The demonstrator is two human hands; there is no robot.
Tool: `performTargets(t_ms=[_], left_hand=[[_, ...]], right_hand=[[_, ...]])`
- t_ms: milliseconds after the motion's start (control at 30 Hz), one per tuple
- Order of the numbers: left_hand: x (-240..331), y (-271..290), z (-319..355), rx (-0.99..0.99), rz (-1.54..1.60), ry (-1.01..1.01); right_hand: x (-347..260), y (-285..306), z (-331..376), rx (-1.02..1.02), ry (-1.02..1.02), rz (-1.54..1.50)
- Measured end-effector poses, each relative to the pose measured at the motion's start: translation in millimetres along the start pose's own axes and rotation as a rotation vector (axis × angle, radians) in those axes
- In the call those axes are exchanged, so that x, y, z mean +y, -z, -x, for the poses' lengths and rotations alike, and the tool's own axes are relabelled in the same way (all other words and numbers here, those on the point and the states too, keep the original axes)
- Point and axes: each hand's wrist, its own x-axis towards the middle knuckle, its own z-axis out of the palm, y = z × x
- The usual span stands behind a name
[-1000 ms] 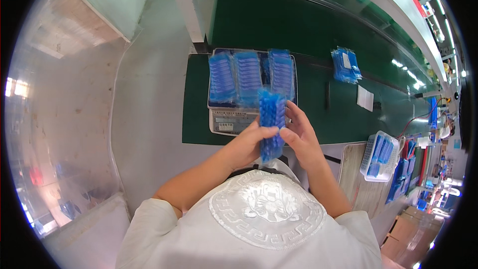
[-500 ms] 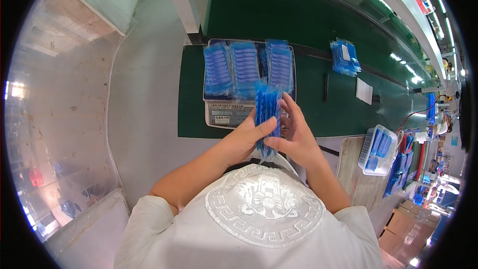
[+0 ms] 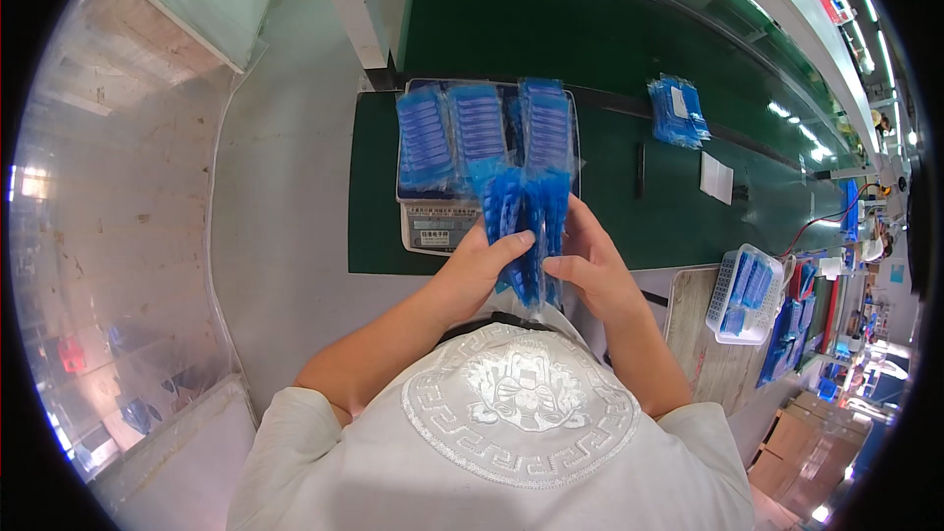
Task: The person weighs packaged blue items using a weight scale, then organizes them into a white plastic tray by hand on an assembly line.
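A stack of blue packets (clear-wrapped, glossy) stands upright on edge, just before the scale.

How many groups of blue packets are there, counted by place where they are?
Bundle held in both hands: 1
Stacks on the weighing scale: 3
Pile further right on the green table: 1
White basket of packets: 1
Total: 6

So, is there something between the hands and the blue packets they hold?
Nothing visible. The left hand and the right hand grip the bundle of blue packets directly, one on each side, above the scale.
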Motion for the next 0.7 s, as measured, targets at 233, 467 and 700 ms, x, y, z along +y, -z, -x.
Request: performTargets(t_ms=[233, 467, 700], left_hand=[[0.7, -15.6, -2.0, 0.121, -0.108, 0.000], [-1.4, -9.0, -2.7, 0.140, 0.000, 0.038], [2.9, 1.1, -2.0, 0.145, 0.082, 0.029]], right_hand=[[9.9, -10.8, 0.6, 0.004, 0.043, 0.086], [7.0, 0.7, 8.1, 0.135, -0.053, -0.098], [-9.3, 5.7, 5.0, 0.130, -0.088, -0.336]])
